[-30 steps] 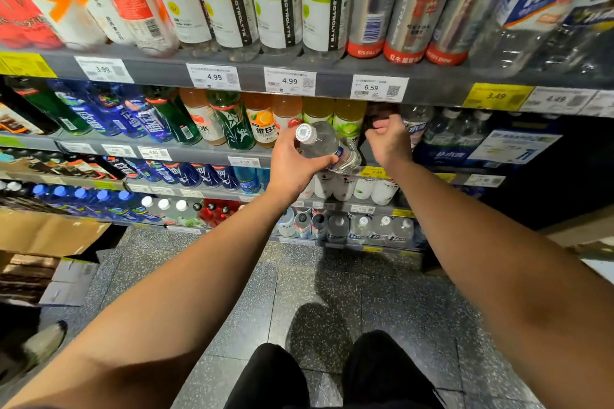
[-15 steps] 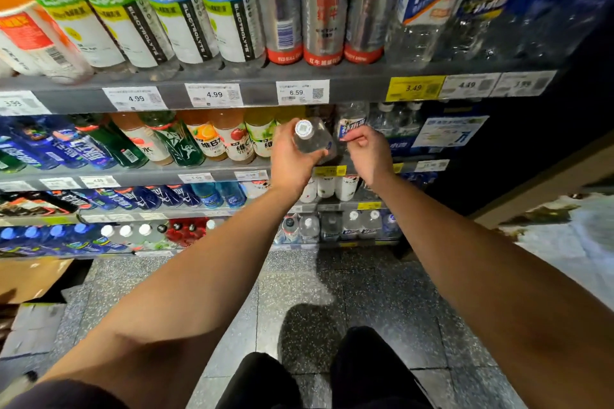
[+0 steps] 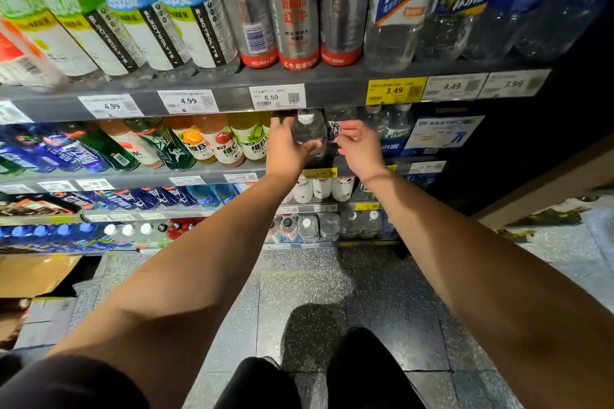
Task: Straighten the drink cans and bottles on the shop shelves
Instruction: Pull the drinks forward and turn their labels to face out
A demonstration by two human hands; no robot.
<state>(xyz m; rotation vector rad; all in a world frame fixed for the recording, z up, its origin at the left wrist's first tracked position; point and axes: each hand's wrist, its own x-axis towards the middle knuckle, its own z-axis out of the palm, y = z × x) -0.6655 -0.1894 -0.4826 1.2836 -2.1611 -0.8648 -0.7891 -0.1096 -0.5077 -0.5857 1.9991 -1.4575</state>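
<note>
Gripping a clear bottle [image 3: 309,129] around its body, the left hand [image 3: 287,151] holds it at the second shelf [image 3: 212,176], white cap toward 12 o'clock. At 3 o'clock of it, the right hand [image 3: 360,149] curls its fingers on a labelled bottle [image 3: 334,128]; how firmly, I cannot tell. Silver cans [image 3: 295,7] stand at 12 o'clock above.

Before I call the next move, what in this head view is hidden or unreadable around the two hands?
- Clear bottle: label and base hidden by the left hand gripping it.
- Right hand: its fingertips curl at a dark-labelled bottle; a firm grip cannot be told.
- Yellow price tag below: too small and blurred.
- Top-shelf bottles: caps cut off by the upper edge.
</note>
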